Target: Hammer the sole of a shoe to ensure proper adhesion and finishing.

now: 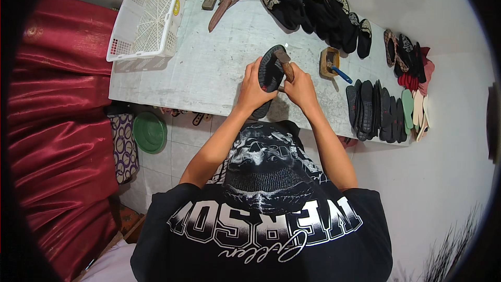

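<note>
Watching from far, I see the black shoe (270,75) at the upper centre of the frame; the left hand (254,84) grips its left side, the right hand (301,87), on its right, grasps a hammer (282,56).

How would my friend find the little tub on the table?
Start at the pale table and find the person's right hand. The tub sits to its right, between black shoes and dark soles. Unlike them, it's squarish and brownish, with a blue handle sticking out.
</note>
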A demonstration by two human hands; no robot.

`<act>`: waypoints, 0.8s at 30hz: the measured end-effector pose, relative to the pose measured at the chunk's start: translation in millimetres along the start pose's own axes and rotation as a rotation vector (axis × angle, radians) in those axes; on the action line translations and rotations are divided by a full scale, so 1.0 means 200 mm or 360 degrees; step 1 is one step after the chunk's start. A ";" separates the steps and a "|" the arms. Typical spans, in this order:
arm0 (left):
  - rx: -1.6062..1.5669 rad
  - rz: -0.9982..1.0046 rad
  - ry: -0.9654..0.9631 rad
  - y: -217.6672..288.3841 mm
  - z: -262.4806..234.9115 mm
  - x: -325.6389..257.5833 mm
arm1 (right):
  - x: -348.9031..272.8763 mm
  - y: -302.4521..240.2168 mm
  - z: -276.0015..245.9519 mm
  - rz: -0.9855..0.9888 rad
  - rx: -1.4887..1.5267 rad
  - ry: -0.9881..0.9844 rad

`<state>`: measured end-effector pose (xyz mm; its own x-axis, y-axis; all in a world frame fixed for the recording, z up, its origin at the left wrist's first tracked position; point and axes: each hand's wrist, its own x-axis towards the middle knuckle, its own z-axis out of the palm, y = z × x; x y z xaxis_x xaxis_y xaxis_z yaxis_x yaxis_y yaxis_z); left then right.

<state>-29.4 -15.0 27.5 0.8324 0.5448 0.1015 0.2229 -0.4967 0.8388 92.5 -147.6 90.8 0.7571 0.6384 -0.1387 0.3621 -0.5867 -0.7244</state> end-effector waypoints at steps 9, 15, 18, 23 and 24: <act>-0.0054 -0.0008 -0.0043 -0.02 0.07 0.01 | 0.01 0.00 -0.01 -0.0092 0.0078 0.0184; -0.0026 -0.0176 -0.0161 0.03 0.06 0.02 | 0.04 0.00 -0.01 -0.0091 0.0085 0.0195; -0.0044 -0.0177 -0.0143 0.04 0.06 0.02 | 0.03 0.01 0.02 -0.0111 0.0045 0.0147; -0.0013 -0.0097 -0.0058 -0.02 0.09 0.02 | -0.03 0.00 0.09 -0.0152 0.0052 0.0163; -0.0035 -0.0073 -0.0053 -0.03 0.09 0.02 | -0.03 0.00 0.09 -0.0112 0.0022 0.0128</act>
<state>-17.8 -22.9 13.4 0.8380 0.5438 0.0452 0.2501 -0.4564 0.8539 77.7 -143.1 78.6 0.7717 0.6352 -0.0329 0.4085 -0.5345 -0.7399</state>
